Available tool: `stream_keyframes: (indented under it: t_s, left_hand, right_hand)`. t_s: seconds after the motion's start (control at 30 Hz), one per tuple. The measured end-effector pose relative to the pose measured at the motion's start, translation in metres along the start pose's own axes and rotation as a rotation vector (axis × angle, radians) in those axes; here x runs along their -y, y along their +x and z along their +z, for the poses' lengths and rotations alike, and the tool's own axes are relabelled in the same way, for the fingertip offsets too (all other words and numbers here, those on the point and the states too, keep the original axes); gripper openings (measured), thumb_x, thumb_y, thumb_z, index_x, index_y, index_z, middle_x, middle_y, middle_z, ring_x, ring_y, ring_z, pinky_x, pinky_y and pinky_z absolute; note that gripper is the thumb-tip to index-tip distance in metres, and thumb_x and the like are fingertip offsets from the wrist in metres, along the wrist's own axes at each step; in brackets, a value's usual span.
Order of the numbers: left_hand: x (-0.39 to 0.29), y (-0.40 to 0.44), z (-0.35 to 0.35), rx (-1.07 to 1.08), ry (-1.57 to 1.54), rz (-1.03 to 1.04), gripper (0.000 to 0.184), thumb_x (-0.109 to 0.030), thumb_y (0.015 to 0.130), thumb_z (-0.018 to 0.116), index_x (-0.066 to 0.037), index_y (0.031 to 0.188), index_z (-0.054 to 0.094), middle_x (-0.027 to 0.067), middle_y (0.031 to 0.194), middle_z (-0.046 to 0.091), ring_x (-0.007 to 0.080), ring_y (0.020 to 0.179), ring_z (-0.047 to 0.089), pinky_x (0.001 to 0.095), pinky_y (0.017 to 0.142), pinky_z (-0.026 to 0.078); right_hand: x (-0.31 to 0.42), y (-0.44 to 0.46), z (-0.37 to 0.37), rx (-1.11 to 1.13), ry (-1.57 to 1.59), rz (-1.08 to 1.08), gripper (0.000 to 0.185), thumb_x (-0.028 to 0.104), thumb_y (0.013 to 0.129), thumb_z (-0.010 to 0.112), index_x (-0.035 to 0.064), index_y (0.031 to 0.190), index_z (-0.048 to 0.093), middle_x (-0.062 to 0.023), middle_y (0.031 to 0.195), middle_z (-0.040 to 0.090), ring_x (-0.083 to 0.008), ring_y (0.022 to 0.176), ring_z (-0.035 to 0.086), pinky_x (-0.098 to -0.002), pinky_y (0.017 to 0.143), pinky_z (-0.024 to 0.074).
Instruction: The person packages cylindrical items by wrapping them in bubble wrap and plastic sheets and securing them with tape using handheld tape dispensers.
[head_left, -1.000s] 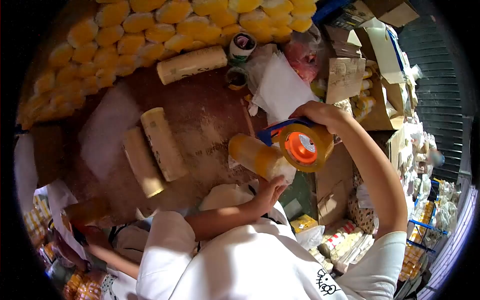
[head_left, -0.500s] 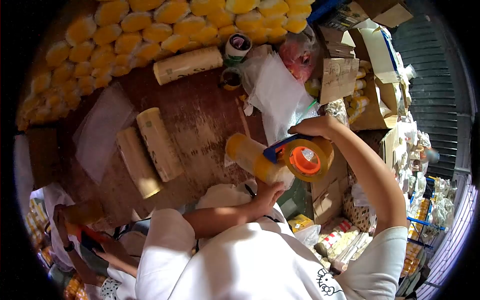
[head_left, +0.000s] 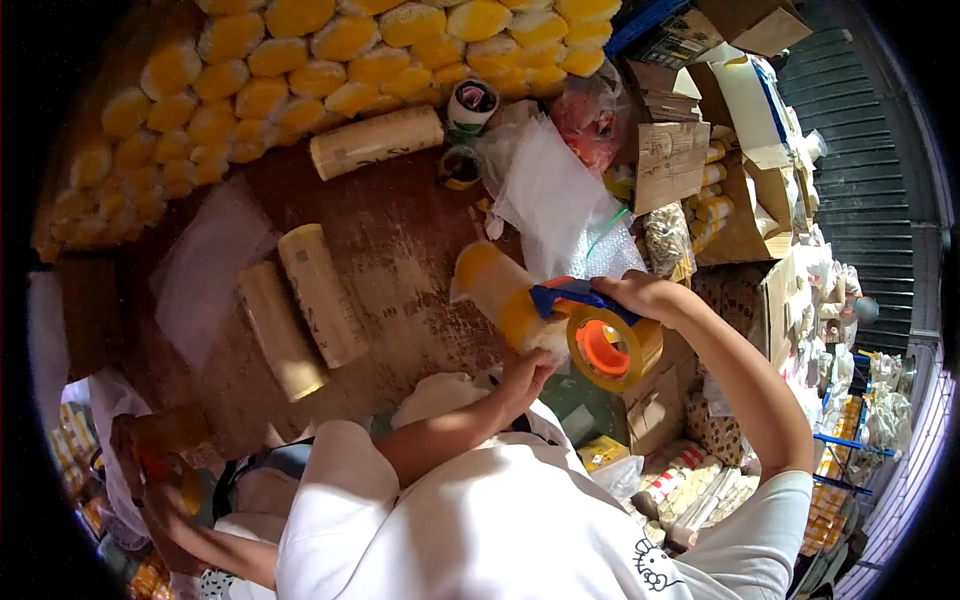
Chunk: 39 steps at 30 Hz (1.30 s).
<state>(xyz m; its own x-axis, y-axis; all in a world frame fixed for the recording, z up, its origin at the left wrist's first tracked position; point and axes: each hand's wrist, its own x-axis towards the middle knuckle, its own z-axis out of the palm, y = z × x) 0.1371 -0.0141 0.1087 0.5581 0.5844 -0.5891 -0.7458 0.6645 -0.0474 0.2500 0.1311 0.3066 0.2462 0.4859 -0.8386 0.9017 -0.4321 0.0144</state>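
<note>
Head view: the right hand grips the tape dispenser by its top, seemingly to press its front onto the wrapped roll; the left hand pinches that roll's near end, apparently steadying it above the desk.

We find a scuffed reddish-brown table bearing two tan rolls side by side, a third tan roll near stacked yellow bundles, thin clear sheets and white sheets.
</note>
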Motion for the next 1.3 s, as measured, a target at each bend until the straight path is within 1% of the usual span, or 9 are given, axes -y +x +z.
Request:
stream_keyframes:
  t_s: [0.1, 0.2, 0.27, 0.3, 0.37, 0.47, 0.67, 0.87, 1.3]
  left_hand:
    - [-0.004, 0.002, -0.003, -0.064, 0.076, -0.018, 0.012, -0.003, 0.076, 0.054, -0.003, 0.088, 0.050, 0.0040, 0.089, 0.052, 0.0150, 0.088, 0.052, 0.0257, 0.086, 0.043]
    - [-0.009, 0.015, -0.013, 0.025, 0.067, -0.135, 0.040, 0.002, 0.074, 0.055, -0.011, 0.109, 0.041, 0.0046, 0.110, 0.045, 0.0184, 0.101, 0.049, 0.0305, 0.082, 0.046]
    - [-0.020, 0.014, -0.010, 0.411, 0.202, -0.065, 0.034, -0.016, 0.080, 0.056, -0.015, 0.112, 0.044, 0.0040, 0.112, 0.046, 0.0197, 0.103, 0.047, 0.0336, 0.085, 0.043]
    - [-0.026, 0.013, -0.009, 0.413, 0.202, -0.064, 0.034, -0.016, 0.080, 0.056, -0.015, 0.112, 0.044, 0.0040, 0.112, 0.046, 0.0197, 0.103, 0.047, 0.0336, 0.085, 0.043]
    - [-0.056, -0.010, 0.024, 0.499, -0.166, -0.289, 0.047, -0.041, 0.081, 0.053, -0.018, 0.119, 0.039, 0.0023, 0.116, 0.045, 0.0192, 0.106, 0.044, 0.0337, 0.086, 0.040]
    - [-0.048, 0.006, 0.015, 0.438, -0.169, -0.311, 0.059, -0.056, 0.079, 0.046, -0.019, 0.124, 0.036, 0.0011, 0.119, 0.043, 0.0175, 0.109, 0.041, 0.0324, 0.086, 0.039]
    - [-0.033, 0.014, 0.032, 0.177, 0.019, -0.217, 0.060, -0.057, 0.079, 0.045, -0.016, 0.122, 0.038, 0.0029, 0.119, 0.043, 0.0198, 0.110, 0.041, 0.0360, 0.088, 0.039]
    - [-0.034, 0.009, 0.054, 0.234, -0.199, -0.187, 0.051, -0.050, 0.083, 0.045, -0.014, 0.119, 0.041, 0.0022, 0.117, 0.045, 0.0193, 0.110, 0.042, 0.0366, 0.094, 0.035]
    - [-0.025, 0.015, 0.061, -0.050, -0.241, -0.061, 0.044, -0.046, 0.083, 0.046, -0.016, 0.115, 0.046, 0.0006, 0.111, 0.051, 0.0188, 0.106, 0.046, 0.0348, 0.095, 0.035]
  right_hand:
    - [0.010, -0.008, -0.004, -0.026, 0.012, -0.001, 0.056, 0.051, 0.080, 0.041, 0.0001, 0.082, 0.062, -0.0136, 0.076, 0.061, -0.0210, 0.066, 0.057, -0.0315, 0.064, 0.0435]
    - [0.000, 0.005, -0.002, -0.033, 0.081, 0.017, 0.055, 0.051, 0.080, 0.042, 0.0002, 0.081, 0.062, -0.0128, 0.075, 0.061, -0.0209, 0.066, 0.057, -0.0314, 0.064, 0.0432]
    - [0.000, 0.004, -0.004, -0.028, 0.130, -0.001, 0.055, 0.051, 0.079, 0.042, 0.0003, 0.080, 0.062, -0.0126, 0.075, 0.061, -0.0211, 0.066, 0.057, -0.0313, 0.064, 0.0433]
    - [0.002, 0.002, -0.007, -0.040, 0.107, 0.025, 0.055, 0.051, 0.079, 0.042, 0.0003, 0.080, 0.062, -0.0130, 0.076, 0.061, -0.0216, 0.066, 0.057, -0.0315, 0.064, 0.0435]
    - [0.003, 0.003, -0.009, -0.052, 0.092, 0.051, 0.055, 0.052, 0.079, 0.042, 0.0003, 0.080, 0.062, -0.0133, 0.077, 0.061, -0.0221, 0.066, 0.057, -0.0316, 0.064, 0.0436]
    - [0.000, 0.008, -0.008, -0.027, 0.048, 0.062, 0.056, 0.053, 0.079, 0.042, 0.0005, 0.082, 0.062, -0.0140, 0.079, 0.061, -0.0230, 0.066, 0.058, -0.0325, 0.064, 0.0439]
    - [-0.018, 0.016, 0.006, -0.036, -0.028, -0.017, 0.063, 0.053, 0.080, 0.040, -0.0069, 0.087, 0.059, -0.0204, 0.087, 0.059, -0.0280, 0.078, 0.057, -0.0345, 0.071, 0.0415]
    - [-0.016, 0.009, 0.009, -0.086, 0.068, 0.063, 0.068, 0.055, 0.081, 0.038, -0.0096, 0.091, 0.057, -0.0261, 0.092, 0.057, -0.0347, 0.088, 0.055, -0.0376, 0.076, 0.0405]
    - [-0.027, -0.015, 0.027, -0.222, 0.185, -0.079, 0.063, 0.052, 0.081, 0.038, -0.0066, 0.090, 0.057, -0.0264, 0.084, 0.057, -0.0358, 0.081, 0.056, -0.0371, 0.073, 0.0410]
